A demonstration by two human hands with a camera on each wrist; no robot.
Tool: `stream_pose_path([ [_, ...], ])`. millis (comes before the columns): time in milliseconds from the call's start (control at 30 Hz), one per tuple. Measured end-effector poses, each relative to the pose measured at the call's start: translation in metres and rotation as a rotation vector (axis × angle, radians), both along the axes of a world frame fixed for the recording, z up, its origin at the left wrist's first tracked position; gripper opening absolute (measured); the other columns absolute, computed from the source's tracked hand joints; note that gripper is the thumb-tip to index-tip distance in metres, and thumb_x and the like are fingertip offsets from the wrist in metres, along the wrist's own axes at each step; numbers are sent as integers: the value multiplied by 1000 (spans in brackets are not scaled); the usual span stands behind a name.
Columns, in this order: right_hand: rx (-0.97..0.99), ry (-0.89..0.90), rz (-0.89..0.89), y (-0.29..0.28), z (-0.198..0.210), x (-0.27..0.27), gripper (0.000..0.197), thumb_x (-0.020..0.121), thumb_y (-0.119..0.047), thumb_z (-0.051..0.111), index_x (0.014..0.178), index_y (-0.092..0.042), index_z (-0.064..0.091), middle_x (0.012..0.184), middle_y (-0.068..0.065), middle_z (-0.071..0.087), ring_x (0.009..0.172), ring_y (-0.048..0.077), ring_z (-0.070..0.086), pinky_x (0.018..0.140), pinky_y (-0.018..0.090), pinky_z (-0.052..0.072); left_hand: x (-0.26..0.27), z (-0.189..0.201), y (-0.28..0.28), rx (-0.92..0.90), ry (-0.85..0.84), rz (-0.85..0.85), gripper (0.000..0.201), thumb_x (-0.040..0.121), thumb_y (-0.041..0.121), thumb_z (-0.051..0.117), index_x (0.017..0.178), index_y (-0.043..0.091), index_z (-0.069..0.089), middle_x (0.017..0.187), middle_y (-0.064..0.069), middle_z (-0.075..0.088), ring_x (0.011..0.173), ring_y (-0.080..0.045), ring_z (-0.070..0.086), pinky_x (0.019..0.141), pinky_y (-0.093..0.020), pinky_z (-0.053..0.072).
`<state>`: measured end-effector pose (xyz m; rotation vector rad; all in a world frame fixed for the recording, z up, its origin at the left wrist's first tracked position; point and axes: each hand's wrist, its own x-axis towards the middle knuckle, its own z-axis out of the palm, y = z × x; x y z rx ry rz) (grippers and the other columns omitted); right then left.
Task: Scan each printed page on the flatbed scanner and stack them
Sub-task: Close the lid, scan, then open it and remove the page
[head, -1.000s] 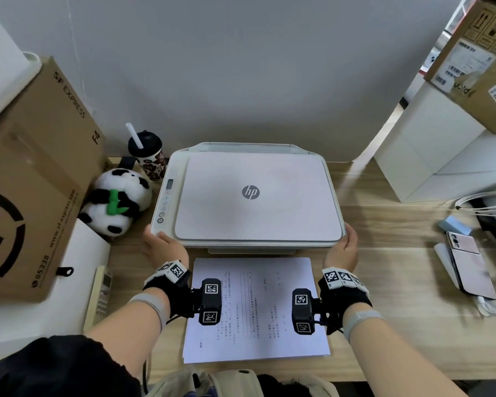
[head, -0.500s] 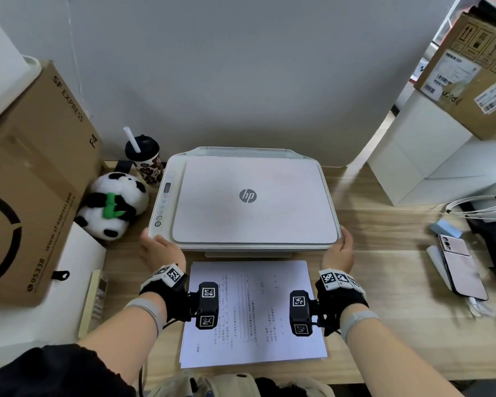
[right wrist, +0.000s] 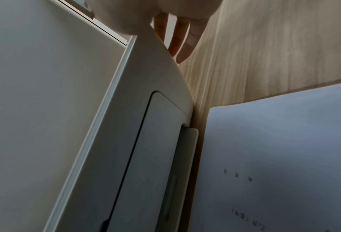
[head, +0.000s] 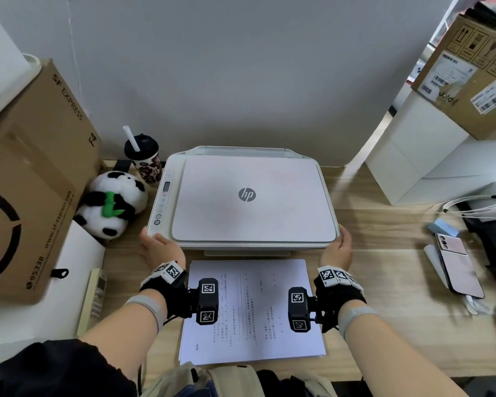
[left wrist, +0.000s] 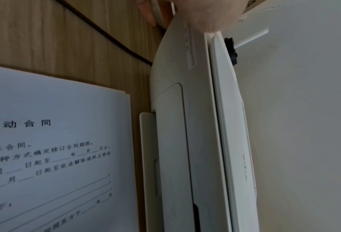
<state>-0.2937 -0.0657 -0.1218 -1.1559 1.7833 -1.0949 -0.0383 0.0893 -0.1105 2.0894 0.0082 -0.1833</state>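
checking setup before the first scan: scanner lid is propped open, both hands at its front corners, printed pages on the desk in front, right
Not quite: the scanner lid is shut flat, as the head view shows. The rest holds: the left hand and right hand are at the front corners, and the printed pages lie on the desk in front.

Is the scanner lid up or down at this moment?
Down. The white flatbed scanner's lid lies flat and flush on the body, no glass showing; left hand and right hand sit at its front corners.
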Motion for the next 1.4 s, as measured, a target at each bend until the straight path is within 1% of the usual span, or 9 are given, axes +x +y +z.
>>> stream_pose_path([
  [267,14,-10,23,0,5,-2,36,100,-12,33,127,-18,55,122,12,62,110,33,56,82,27,38,1,3,0,-1,29,-17,42,101,13,30,142,8,32,139,-24,40,125,-38,38,99,-41,32],
  [567,29,66,36,-5,8,-7,33,97,-9,37,124,-11,57,123,15,61,113,35,54,92,34,41,5,6,3,104,57,-72,42,100,14,29,142,10,31,139,-23,39,126,-38,39,100,-44,33],
  [667,0,136,19,-8,9,-9,36,91,-3,41,115,-18,62,121,12,60,115,34,52,97,39,40,12,10,6,143,52,-115,41,98,10,33,139,7,35,139,-24,39,128,-38,36,102,-45,32],
  [800,3,173,26,-15,17,-9,45,79,6,38,93,-25,68,116,10,62,111,34,53,89,39,47,21,34,10,179,24,-187,51,89,0,41,139,9,37,142,-20,32,124,-38,41,102,-43,36],
  [867,33,163,31,-19,21,-8,42,77,4,38,74,-30,64,112,7,63,108,35,56,84,42,52,26,45,8,253,-82,-252,47,86,4,46,131,13,48,137,-18,41,120,-37,45,100,-44,41],
  [933,77,165,56,-22,26,-8,38,78,-1,40,68,-32,60,112,6,64,107,35,57,84,44,53,33,50,1,313,-171,-337,38,85,9,47,122,17,57,130,-15,49,117,-35,47,99,-45,42],
  [1067,172,228,153,-25,37,-10,28,83,-11,47,78,-29,67,109,8,66,110,33,54,89,40,49,38,59,-11,381,-36,-463,34,89,15,43,121,18,53,124,-13,58,115,-35,51,102,-44,39],
  [1267,199,284,184,-25,44,-10,30,86,-8,46,98,-22,70,112,12,65,115,35,50,89,36,45,44,58,-13,496,27,-531,35,90,20,42,125,16,48,127,-14,56,116,-36,52,104,-42,37],
  [1400,205,259,184,-26,43,-12,32,85,-7,43,98,-22,69,107,12,66,112,32,53,83,34,46,49,54,-16,480,50,-554,29,89,14,42,111,5,59,117,-19,62,104,-37,58,89,-35,45],
])
